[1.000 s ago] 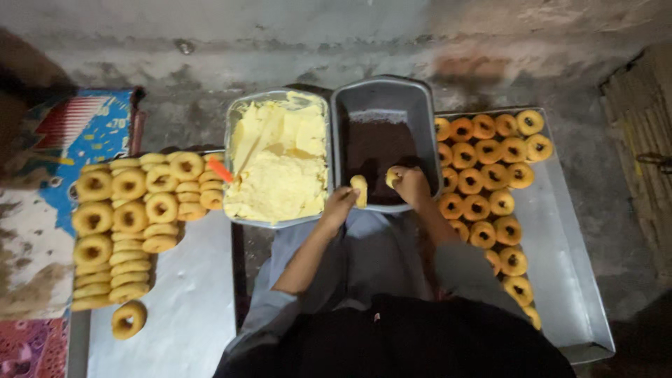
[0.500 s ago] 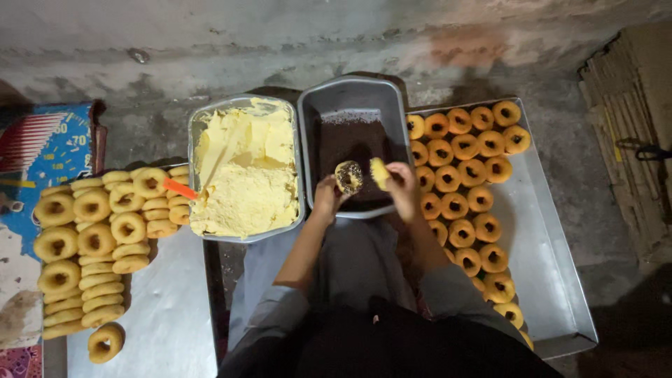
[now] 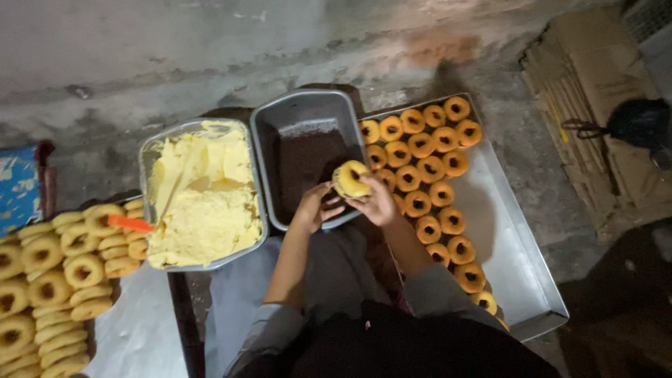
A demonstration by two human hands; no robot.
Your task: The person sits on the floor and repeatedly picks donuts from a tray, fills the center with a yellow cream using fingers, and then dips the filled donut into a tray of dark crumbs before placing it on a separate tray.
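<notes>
A pale ring doughnut [image 3: 351,179] is being held up over the near edge of the dark tray of chocolate filling [image 3: 302,157], gripped between both hands. The right hand [image 3: 376,204] is being closed around its lower right side, while the fingers of the left hand [image 3: 314,208] are being curled against its lower left. Just left of this tray, a tray of yellow cream [image 3: 201,194] is being kept with an orange-handled spatula [image 3: 130,223]. Filled doughnuts [image 3: 424,171] are lying in rows on the metal tray [image 3: 523,269] at the right; plain rings [image 3: 63,269] are stacked at the left.
</notes>
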